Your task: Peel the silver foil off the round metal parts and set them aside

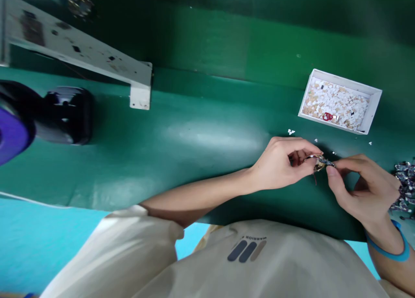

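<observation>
Left hand (pixel 281 163) and right hand (pixel 368 190) pinch one metal piece (pixel 320 162).

Dark green matte tabletop (pixel 181 168), soft glare patch mid-surface, light from overhead. Behind it a green back wall (pixel 259 43), same tone, darker toward the top. Upper left: white painted shelf board (pixel 81 47) on a short white leg, speckled with dark marks. Left edge: glossy black rounded base (pixel 68 114) with a blurred purple part (pixel 9 138), touching the tabletop. Bright cyan floor (pixel 32 242) below the front edge.
</observation>
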Motion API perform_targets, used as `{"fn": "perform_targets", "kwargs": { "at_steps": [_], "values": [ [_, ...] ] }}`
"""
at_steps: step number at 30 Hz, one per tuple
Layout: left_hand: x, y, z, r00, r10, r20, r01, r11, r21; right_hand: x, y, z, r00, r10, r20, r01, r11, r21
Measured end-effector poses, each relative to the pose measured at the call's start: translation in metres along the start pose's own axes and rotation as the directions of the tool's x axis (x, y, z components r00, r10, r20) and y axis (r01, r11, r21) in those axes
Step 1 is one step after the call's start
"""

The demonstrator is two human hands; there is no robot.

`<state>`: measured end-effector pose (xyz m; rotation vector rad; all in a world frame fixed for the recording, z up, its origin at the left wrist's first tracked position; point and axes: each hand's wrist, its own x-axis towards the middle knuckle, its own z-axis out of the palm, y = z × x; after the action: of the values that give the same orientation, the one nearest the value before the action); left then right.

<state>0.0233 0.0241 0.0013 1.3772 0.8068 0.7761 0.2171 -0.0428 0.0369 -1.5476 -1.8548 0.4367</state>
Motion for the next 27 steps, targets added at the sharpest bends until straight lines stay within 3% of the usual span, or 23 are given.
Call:
{"fn": "perform_targets", "kwargs": {
  "at_steps": [6, 13, 21, 27],
  "values": [
    [-0.0014, -0.0018, -0.0004, 0.999, -0.044, 0.028, 0.047, 0.992, -0.12, -0.0021, -0.0001, 0.0018, 0.992, 0.041, 0.121, -0.052, 0.995, 0.088],
    [-0.0006, -0.0038, 0.0021, 1.0, -0.014, -0.015, 0.012, 0.991, -0.134, -0.0013, 0.0007, 0.0034, 0.987, 0.09, 0.129, -0.1, 0.993, 0.069],
    [-0.0022, -0.0043, 0.0016, 0.999, 0.032, -0.016, -0.032, 0.999, -0.042, -0.0011, 0.0021, 0.0042, 0.991, 0.076, 0.114, -0.086, 0.993, 0.086],
    [-0.0017, -0.0041, 0.0013, 0.999, 0.037, -0.024, -0.039, 0.996, -0.076, -0.0024, 0.0057, 0.0044, 0.989, 0.052, 0.135, -0.069, 0.99, 0.122]
  ]
}}
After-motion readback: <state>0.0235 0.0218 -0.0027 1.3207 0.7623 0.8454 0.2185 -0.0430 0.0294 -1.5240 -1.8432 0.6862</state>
